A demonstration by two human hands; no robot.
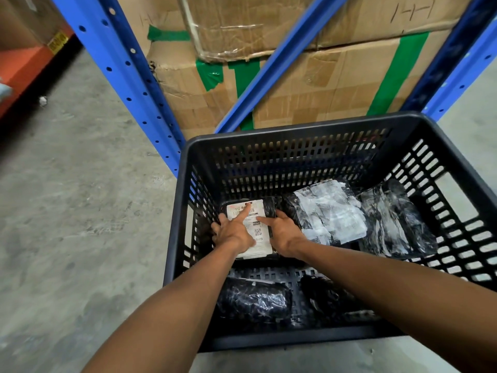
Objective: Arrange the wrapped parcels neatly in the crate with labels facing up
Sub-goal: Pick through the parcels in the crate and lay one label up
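A black slotted crate [301, 125] stands on the floor with several black wrapped parcels inside. In its far left corner lies a parcel with a white label [259, 232] facing up. My left hand [232, 231] presses on its left side, index finger stretched across the label. My right hand [282, 232] rests on its right edge, fingers spread. Beside it a parcel with a pale crinkled face [330, 211] lies tilted, and another dark parcel [395, 219] leans at the right wall. Two more parcels [252, 300] [328, 294] lie near the front.
Blue rack uprights [129, 76] and a diagonal brace [277, 60] stand right behind the crate, with taped cardboard boxes [322, 84] stacked between them. Grey concrete floor [80, 211] spreads to the left. An orange shelf beam [24, 65] is at the far left.
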